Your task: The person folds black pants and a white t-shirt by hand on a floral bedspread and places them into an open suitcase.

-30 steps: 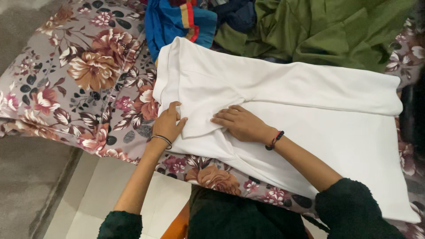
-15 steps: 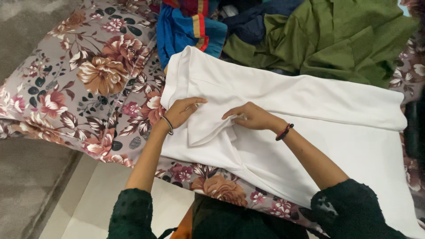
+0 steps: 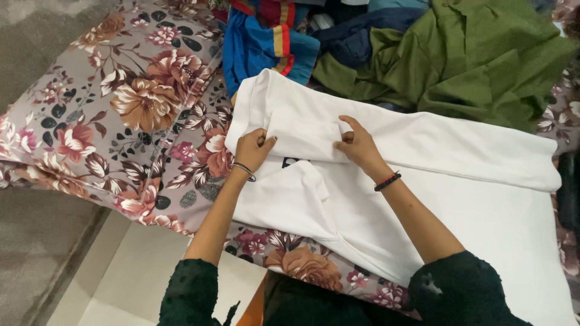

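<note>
1. Head view, around me: a bed covered in a floral bedspread (image 3: 145, 108), grey with pink and brown flowers, fills the left side. At the top lies a heap of other clothes: an olive green garment (image 3: 459, 60), a blue cloth with red and yellow stripes (image 3: 266, 42), and something dark navy (image 3: 356, 27) between them. The green garment's lower edge touches the far edge of the white garment (image 3: 423, 193) I am handling.

2. Head view, hard to make out: the clothes heap is cut off by the top edge, and the white garment runs out of view at the lower right. A small dark mark on the white fabric sits half hidden under a fold between my hands. My dark green sleeves cover my upper arms.

3. Head view, my hands: the white garment lies flat across the bed in front of me. My left hand (image 3: 254, 148) is closed, pinching a folded flap of it near its left end. My right hand (image 3: 356, 145), just beside, pinches the same flap, fingers partly curled.
</note>
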